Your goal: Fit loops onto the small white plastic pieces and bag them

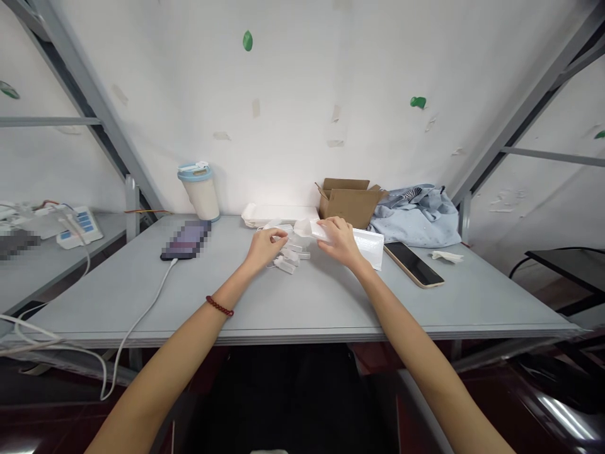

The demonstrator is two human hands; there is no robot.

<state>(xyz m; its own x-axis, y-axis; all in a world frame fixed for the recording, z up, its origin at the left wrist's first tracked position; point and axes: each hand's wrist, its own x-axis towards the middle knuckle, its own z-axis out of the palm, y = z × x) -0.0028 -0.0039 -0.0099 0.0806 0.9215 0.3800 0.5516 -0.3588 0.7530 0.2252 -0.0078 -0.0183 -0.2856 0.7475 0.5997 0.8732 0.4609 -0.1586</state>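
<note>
My right hand [339, 241] is closed on a white padded envelope [371, 247], whose open end points left toward my other hand. My left hand [265, 247] has its thumb and forefinger curled together in a pinch; whatever is between the fingertips is too small to make out. Just under and beside those fingers lies a loose cluster of small clear-and-white plastic pieces [289, 258] on the grey table [302, 302]. Behind both hands, against the wall, rests a flat stack of white packets [283, 214].
An open cardboard box [350, 205] and a pale blue cloth [416, 217] stand at the back right. Nearby lie a phone [413, 263] and a crumpled tissue [447, 256]. A cup with a blue lid [199, 192] and a phone on a charging cable [186, 239] are at left.
</note>
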